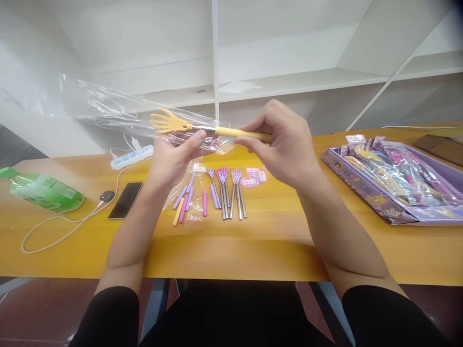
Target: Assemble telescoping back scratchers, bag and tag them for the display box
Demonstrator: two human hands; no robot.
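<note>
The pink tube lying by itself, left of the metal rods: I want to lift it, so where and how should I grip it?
I'd probably pinch the pink tube mid-length from above, thumb and finger across its long sides: it lies slim and straight, apart from the other tubes.

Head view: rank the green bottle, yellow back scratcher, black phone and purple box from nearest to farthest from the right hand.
1. Yellow back scratcher: held in the right hand.
2. Purple box: off to its right.
3. Black phone: over to the left.
4. Green bottle: far left.
</note>
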